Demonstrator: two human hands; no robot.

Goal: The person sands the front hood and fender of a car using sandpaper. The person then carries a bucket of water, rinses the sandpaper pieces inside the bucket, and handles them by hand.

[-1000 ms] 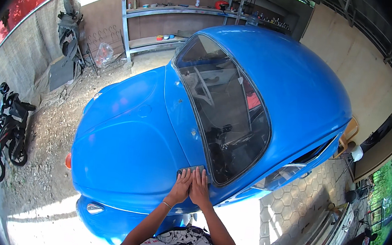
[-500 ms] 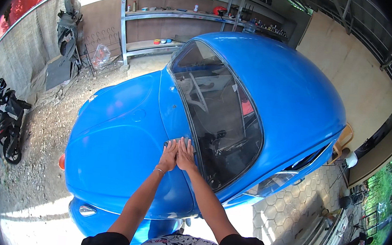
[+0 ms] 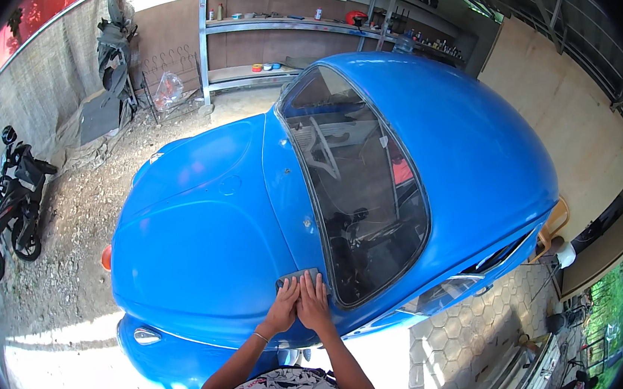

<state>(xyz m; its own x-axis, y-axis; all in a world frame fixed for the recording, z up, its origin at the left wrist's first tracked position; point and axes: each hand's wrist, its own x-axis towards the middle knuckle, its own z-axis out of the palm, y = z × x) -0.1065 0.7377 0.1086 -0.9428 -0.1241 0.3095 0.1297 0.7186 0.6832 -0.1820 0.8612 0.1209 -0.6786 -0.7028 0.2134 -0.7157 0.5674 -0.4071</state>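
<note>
Shifted toward 6 o'clock along blue car cowl (image 3: 291,192), now covering near end. Pressing grey pad (image 3: 296,274) beneath flattened, unclenched left hand (image 3: 283,309) and right hand (image 3: 312,307).

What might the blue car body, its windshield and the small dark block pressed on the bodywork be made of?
Blue car body: likely painted sheet metal, smooth and semi-glossy, with soft highlights along its curves.
Windshield: probably clear glass, since the steering wheel shows through it.
Dark block: matte grey, perhaps rubber or foam; too small and covered to be sure.
</note>
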